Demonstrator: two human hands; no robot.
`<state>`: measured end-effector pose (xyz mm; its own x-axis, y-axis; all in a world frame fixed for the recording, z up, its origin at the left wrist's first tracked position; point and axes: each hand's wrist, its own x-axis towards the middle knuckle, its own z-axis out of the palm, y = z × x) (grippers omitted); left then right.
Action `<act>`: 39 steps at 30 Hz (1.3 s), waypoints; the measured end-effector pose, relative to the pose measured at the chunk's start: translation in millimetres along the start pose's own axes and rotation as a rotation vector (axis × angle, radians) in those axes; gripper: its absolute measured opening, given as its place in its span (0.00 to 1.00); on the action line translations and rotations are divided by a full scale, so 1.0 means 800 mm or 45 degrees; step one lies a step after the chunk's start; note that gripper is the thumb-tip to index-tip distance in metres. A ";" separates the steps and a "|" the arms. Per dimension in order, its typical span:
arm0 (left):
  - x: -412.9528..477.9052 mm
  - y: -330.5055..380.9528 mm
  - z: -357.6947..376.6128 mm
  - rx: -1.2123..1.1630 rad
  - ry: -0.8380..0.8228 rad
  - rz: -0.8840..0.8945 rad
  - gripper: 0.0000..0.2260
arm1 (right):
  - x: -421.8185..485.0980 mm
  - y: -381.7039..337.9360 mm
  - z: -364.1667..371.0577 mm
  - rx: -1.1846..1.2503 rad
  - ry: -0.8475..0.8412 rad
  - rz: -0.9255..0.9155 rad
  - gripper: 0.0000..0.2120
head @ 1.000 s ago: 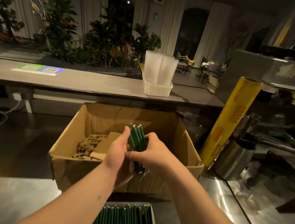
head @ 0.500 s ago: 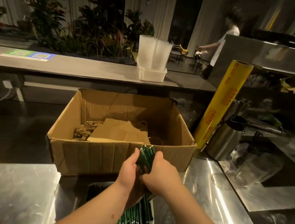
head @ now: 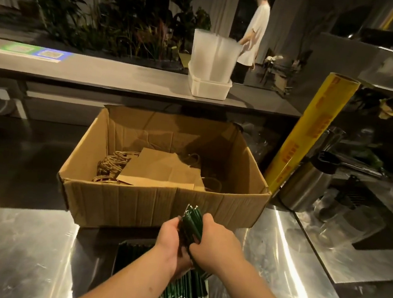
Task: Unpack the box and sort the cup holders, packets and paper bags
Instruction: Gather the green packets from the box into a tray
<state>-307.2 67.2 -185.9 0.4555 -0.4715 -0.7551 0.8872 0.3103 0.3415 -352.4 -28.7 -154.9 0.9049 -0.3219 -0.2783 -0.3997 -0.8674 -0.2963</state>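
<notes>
the room is dim and warm-toned. a brushed steel counter (head: 19, 251) fills the lower frame, with bright streaks of glare at lower right. behind it a long grey ledge (head: 125, 77) runs across the middle, with a green and blue sticker (head: 30, 51) at its left end. leafy plants (head: 131, 23) crowd the upper left, in front of pale curtains (head: 222, 2). a person (head: 255, 33) in a white shirt stands at top centre, beside blurred chairs (head: 277, 67). a steel hood (head: 384, 60) takes up the upper right.

Dim, warm light; glare streaks the steel counter (head: 284, 252); far background blurred, edges bowed.
</notes>
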 end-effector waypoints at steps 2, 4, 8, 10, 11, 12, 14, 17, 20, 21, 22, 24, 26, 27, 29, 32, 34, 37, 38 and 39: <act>-0.003 0.008 0.003 0.018 0.056 -0.038 0.22 | -0.001 -0.001 0.003 -0.028 0.025 -0.034 0.22; -0.009 0.015 0.008 0.069 0.078 -0.038 0.20 | -0.003 -0.002 0.008 -0.035 0.064 -0.063 0.21; -0.011 0.023 0.010 0.063 0.058 -0.030 0.19 | 0.001 -0.006 0.013 -0.046 0.164 -0.091 0.17; -0.011 0.024 0.010 0.023 0.043 -0.030 0.25 | 0.005 -0.005 0.008 -0.065 0.232 -0.098 0.16; -0.011 0.024 0.009 0.008 0.031 -0.039 0.28 | 0.008 -0.007 0.006 -0.080 0.257 -0.104 0.16; -0.014 0.024 0.010 -0.012 0.030 -0.044 0.30 | 0.009 -0.007 0.005 -0.092 0.273 -0.112 0.15; -0.019 0.023 0.013 -0.040 0.027 -0.038 0.28 | 0.010 -0.009 0.006 -0.104 0.287 -0.145 0.15; -0.019 0.024 0.016 -0.108 0.002 -0.004 0.25 | 0.009 -0.011 0.010 -0.085 0.275 -0.187 0.17; -0.016 0.024 0.016 -0.142 0.009 -0.005 0.25 | 0.008 -0.006 0.011 -0.035 0.280 -0.193 0.17; -0.017 0.024 0.017 -0.146 0.022 -0.004 0.24 | 0.008 -0.005 0.012 -0.012 0.286 -0.194 0.18; -0.019 0.023 0.018 -0.151 0.020 -0.007 0.24 | 0.009 -0.003 0.013 0.009 0.287 -0.191 0.18; -0.021 0.021 0.020 -0.159 0.014 -0.006 0.23 | 0.009 -0.001 0.014 0.043 0.279 -0.173 0.18; -0.016 0.020 0.021 -0.164 0.027 -0.002 0.23 | 0.011 0.000 0.014 0.078 0.276 -0.151 0.17; -0.012 0.019 0.022 -0.160 0.024 0.005 0.23 | 0.012 0.000 0.014 0.094 0.282 -0.138 0.17; -0.009 0.017 0.023 -0.114 0.036 0.014 0.24 | 0.015 0.005 0.015 0.103 0.296 -0.113 0.16; 0.004 0.017 0.015 0.145 -0.056 -0.039 0.30 | 0.019 0.018 0.013 0.099 0.322 -0.079 0.15; 0.019 0.020 0.003 0.411 -0.024 -0.007 0.30 | 0.020 0.031 0.010 0.115 0.332 -0.037 0.14; 0.036 0.023 -0.027 1.247 0.342 0.500 0.21 | 0.021 0.053 0.008 0.076 0.293 0.097 0.15; 0.041 0.023 -0.040 1.657 0.344 0.734 0.19 | 0.020 0.059 0.012 0.070 0.264 0.136 0.16; 0.044 0.023 -0.050 2.045 0.251 0.932 0.17 | 0.020 0.063 0.016 0.070 0.235 0.164 0.16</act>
<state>-277.6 89.2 -228.3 0.8458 -0.4858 -0.2204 -0.2271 -0.7018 0.6752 -359.8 -72.8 -186.2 0.8553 -0.4971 -0.1465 -0.5165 -0.7944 -0.3198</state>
